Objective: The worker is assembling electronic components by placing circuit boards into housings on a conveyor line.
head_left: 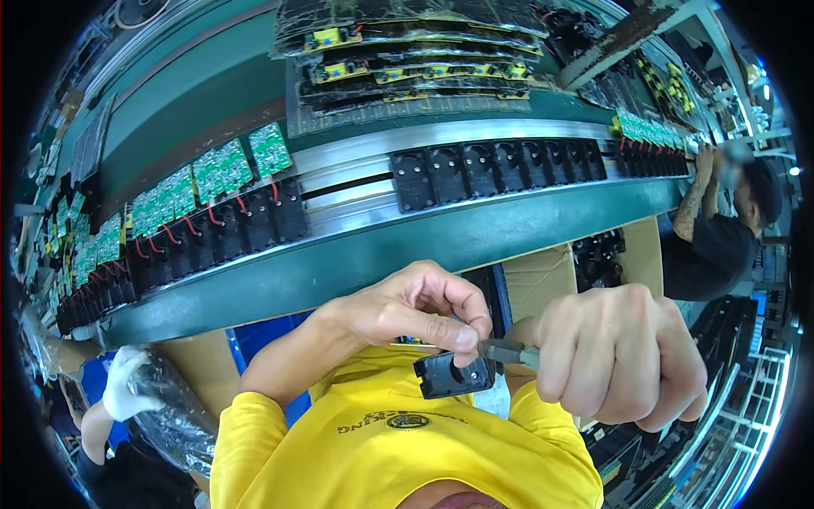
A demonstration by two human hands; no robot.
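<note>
"Black plastic housing (pixel 434 383): where is it positioned?"

"Just below centre of the frame, tilted, pinched by the left hand (pixel 388 312), its thumb and fingers brought together; the exact contact is hidden."

"How is the right hand (pixel 623 356) set?"

"It is closed in a fist around a grey tool (pixel 509 352), pointed toward the left thumb."

"And the tabletop (pixel 381 261)?"

"Green circuit boards (pixel 222 174) with red wires are arranged at upper left."
</note>
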